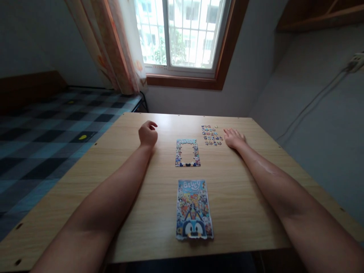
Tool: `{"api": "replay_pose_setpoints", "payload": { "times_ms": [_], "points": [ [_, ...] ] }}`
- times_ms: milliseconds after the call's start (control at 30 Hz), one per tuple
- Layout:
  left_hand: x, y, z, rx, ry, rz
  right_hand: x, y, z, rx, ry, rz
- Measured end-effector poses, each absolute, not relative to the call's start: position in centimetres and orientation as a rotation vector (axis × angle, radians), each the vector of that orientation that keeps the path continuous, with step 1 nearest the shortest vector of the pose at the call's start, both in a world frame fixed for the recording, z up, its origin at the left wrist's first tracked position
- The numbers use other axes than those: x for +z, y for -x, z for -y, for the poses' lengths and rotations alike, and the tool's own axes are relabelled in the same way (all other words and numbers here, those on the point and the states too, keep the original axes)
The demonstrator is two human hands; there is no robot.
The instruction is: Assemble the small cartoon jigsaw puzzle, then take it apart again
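Note:
My left hand [148, 134] rests on the tabletop left of the puzzle, its fingers curled in a loose fist and nothing seen in it. My right hand [234, 138] lies palm down with fingers stretched out, just right of the loose jigsaw pieces [210, 134]. Those pieces are spread in rough rows. Between my hands lies a joined jigsaw border [178, 155], a rectangle with bare table showing in its middle. Nearer to me is a printed picture sheet [195, 208] with the word Bluey and cartoon dogs, its lower edge torn.
The light wooden table [159, 220] has small dark holes along its edges. A bed [54, 132] with a checked cover stands at the left. Ahead are a barred window [190, 34] and a curtain [113, 45]. A cable [309, 104] hangs on the right wall.

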State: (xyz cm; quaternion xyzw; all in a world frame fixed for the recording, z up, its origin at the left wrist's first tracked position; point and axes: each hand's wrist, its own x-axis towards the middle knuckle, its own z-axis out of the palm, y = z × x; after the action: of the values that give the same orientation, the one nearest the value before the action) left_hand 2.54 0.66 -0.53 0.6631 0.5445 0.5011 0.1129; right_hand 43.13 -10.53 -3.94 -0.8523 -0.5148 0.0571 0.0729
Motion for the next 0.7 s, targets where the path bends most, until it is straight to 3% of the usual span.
{"api": "replay_pose_setpoints", "payload": {
  "times_ms": [267,700],
  "points": [
    [-0.46,-3.23,-0.05,1.371,-1.989,-1.386,-4.24,-43.0,10.55,0.133,2.588,1.401],
    [-0.54,-2.95,-0.9,1.159,-2.081,-1.481,-3.77,-42.16,10.63,0.142,2.625,1.4]
  ]
}}
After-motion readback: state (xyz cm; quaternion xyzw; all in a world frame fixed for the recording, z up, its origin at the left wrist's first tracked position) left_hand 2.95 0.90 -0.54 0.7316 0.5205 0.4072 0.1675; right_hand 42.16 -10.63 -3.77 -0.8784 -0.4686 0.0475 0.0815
